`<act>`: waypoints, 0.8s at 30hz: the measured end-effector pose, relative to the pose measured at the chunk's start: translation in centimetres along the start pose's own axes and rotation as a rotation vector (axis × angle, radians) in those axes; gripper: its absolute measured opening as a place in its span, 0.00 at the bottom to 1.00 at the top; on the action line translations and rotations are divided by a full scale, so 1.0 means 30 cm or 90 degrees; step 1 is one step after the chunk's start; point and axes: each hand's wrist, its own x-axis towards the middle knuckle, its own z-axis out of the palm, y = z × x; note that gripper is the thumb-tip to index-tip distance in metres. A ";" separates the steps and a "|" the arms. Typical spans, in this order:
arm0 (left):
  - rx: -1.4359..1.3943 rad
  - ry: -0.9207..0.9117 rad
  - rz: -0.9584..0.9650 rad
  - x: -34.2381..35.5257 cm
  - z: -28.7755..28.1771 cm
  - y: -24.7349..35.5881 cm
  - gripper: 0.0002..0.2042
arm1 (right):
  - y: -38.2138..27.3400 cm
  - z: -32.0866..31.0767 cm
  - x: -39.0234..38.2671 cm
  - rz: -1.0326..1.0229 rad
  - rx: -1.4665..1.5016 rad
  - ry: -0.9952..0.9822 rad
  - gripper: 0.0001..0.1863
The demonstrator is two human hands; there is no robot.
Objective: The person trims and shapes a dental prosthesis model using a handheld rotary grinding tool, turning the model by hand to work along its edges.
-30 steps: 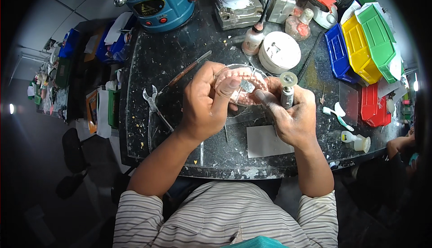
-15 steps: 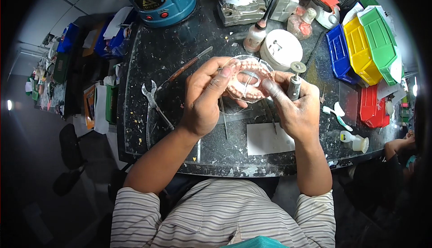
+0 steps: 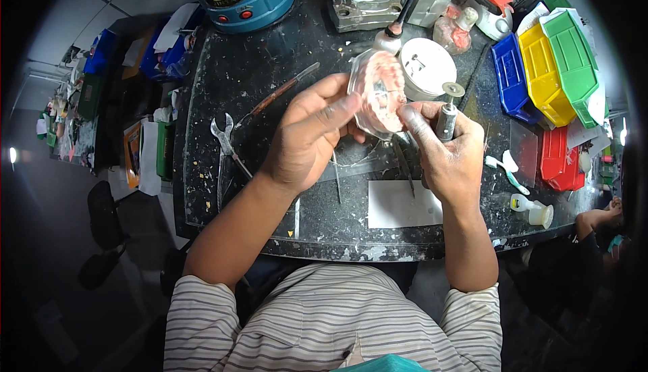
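Observation:
A pinkish dental cast (image 3: 383,92) with a clear plastic sheet formed over it is held up above the bench, tilted on its side. My left hand (image 3: 314,125) grips its left edge, thumb on the near face and fingers behind. On the other side, my right hand (image 3: 451,146) is closed around a rotary handpiece (image 3: 446,121) with a round cutting disc (image 3: 453,90) at its upper end. The right thumb tip touches the lower right rim of the cast. The disc stands apart from the cast, pointing away from me.
On the dark bench lie an open-ended wrench (image 3: 226,139), a wax knife (image 3: 277,95) and a white paper (image 3: 403,204). A white tub (image 3: 439,78), a blue machine (image 3: 243,4) and metal flasks (image 3: 361,11) stand farther back. Coloured bins (image 3: 543,68) and a toothbrush (image 3: 507,169) are at right.
The cast has turned from facing me to standing on its side, and has risen slightly. My left hand has rotated with it. The handpiece stays in my right hand.

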 end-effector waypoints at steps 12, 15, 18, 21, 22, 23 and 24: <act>0.186 0.073 0.041 0.017 -0.019 0.020 0.21 | -0.003 -0.046 -0.004 -0.163 -0.128 -0.150 0.08; 0.249 0.059 -0.010 0.022 -0.028 0.068 0.18 | -0.016 -0.058 0.012 -0.198 -0.215 -0.221 0.08; 0.287 0.052 -0.044 0.015 -0.015 0.089 0.17 | 0.007 -0.048 0.029 -0.349 -0.245 -0.201 0.08; 0.332 0.057 -0.037 0.016 -0.026 0.102 0.15 | 0.001 -0.045 0.031 -0.363 -0.204 -0.139 0.07; 0.330 0.057 -0.039 0.021 -0.036 0.092 0.15 | 0.004 -0.033 0.022 -0.336 -0.141 -0.102 0.07; 0.343 0.051 -0.017 0.029 -0.050 0.082 0.16 | 0.002 -0.041 0.021 -0.335 -0.140 -0.104 0.07; 0.355 0.045 0.005 0.031 -0.057 0.076 0.16 | -0.005 -0.057 0.023 -0.349 -0.202 -0.124 0.08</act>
